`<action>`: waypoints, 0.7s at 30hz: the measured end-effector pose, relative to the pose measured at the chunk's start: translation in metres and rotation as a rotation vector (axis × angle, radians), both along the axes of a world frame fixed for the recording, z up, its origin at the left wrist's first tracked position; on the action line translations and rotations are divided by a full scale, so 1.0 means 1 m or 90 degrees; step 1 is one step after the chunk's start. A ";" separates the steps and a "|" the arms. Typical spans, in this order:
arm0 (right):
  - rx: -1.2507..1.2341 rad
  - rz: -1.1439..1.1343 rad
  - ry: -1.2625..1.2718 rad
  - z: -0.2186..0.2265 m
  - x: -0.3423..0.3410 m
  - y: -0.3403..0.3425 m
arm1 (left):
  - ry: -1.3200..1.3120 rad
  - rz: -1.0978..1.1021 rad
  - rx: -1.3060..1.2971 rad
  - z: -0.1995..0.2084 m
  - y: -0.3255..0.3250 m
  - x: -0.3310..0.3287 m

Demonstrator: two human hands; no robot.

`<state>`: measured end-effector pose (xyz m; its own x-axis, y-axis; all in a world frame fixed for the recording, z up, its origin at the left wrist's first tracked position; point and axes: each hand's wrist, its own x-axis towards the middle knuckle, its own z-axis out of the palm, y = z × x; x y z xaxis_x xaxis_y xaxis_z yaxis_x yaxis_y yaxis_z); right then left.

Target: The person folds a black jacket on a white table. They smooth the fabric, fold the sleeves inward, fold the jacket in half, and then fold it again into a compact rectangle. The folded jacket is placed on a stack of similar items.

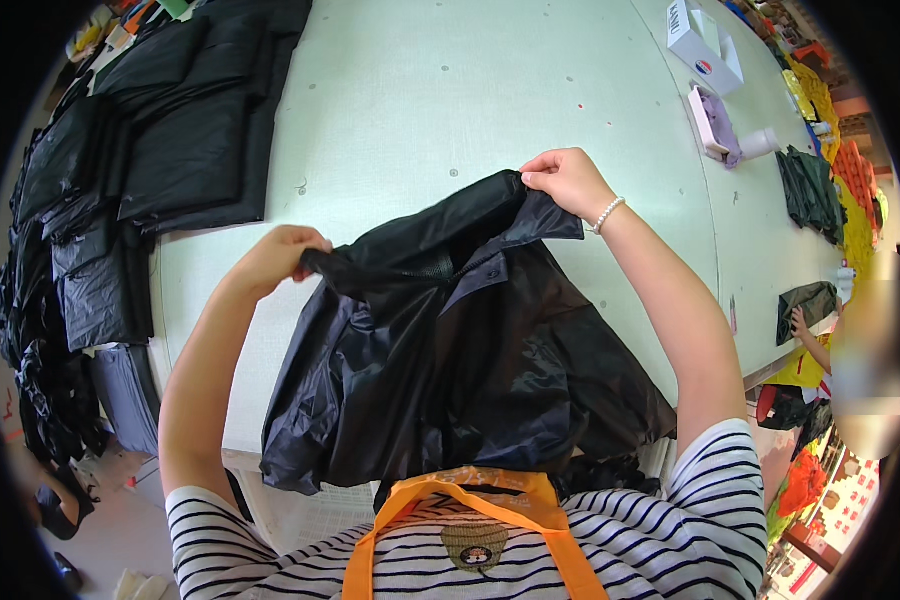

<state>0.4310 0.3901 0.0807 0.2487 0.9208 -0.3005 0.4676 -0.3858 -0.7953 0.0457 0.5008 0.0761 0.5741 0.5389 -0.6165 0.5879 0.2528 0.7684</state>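
Note:
A black jacket of thin, shiny fabric [420, 370] hangs over the near edge of the pale green table, its lower part reaching my orange apron. My left hand [282, 258] pinches one end of its collar between thumb and fingers. At the collar's other end, my right hand [568, 183] grips the corner the same way. Stretched between both hands, the collar [425, 225] is raised with its inner side partly showing. A flap with a small round snap [485, 277] lies below it. The fingertips of my left hand are partly hidden by the folds.
Stacks of folded black garments [185, 150] cover the table's left side. At the far right are a white box [705, 45], a pink tray with purple cloth [715, 125] and a translucent bottle [758, 143]. Another person's hand [800, 325] touches dark cloth at the right edge.

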 end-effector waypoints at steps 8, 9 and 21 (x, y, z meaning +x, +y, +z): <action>-0.054 0.021 -0.116 -0.030 -0.004 0.010 | -0.265 0.480 0.223 -0.026 0.005 0.048; -0.053 0.002 -0.106 -0.044 -0.001 0.008 | -0.142 0.427 0.282 -0.036 0.004 0.054; -0.177 -0.500 -0.651 -0.191 0.346 -0.335 | -0.081 0.365 0.041 -0.039 -0.098 0.150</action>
<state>0.7773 0.0548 -0.1104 0.9117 0.3661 0.1866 0.3840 -0.9207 -0.0699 0.1954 0.4032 0.0374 0.2475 0.8193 -0.5172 0.2728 0.4533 0.8486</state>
